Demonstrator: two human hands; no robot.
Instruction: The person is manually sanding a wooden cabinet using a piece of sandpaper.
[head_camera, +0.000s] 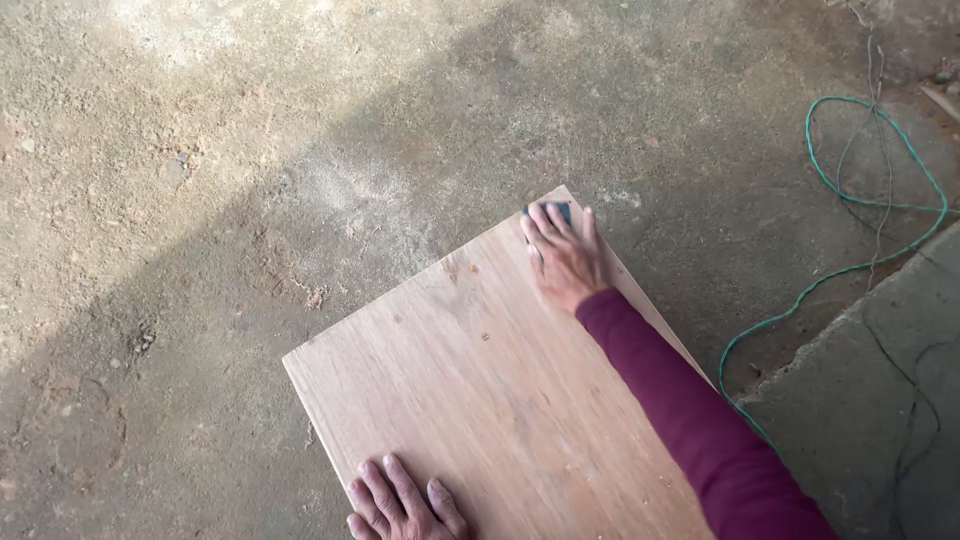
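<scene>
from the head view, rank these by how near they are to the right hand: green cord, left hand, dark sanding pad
1. Dark sanding pad: under the right hand's fingers, at the wooden board's far corner.
2. Left hand: flat on the board's near edge, at the bottom of the view.
3. Green cord: looped on the concrete floor, far right.

The wooden board (490, 390) lay flat with open dusty floor (200, 200) to its left and beyond its far corner, while on its right a green wire (850, 200) looped nearby and a raised concrete slab (880, 390) closed off that side.
</scene>
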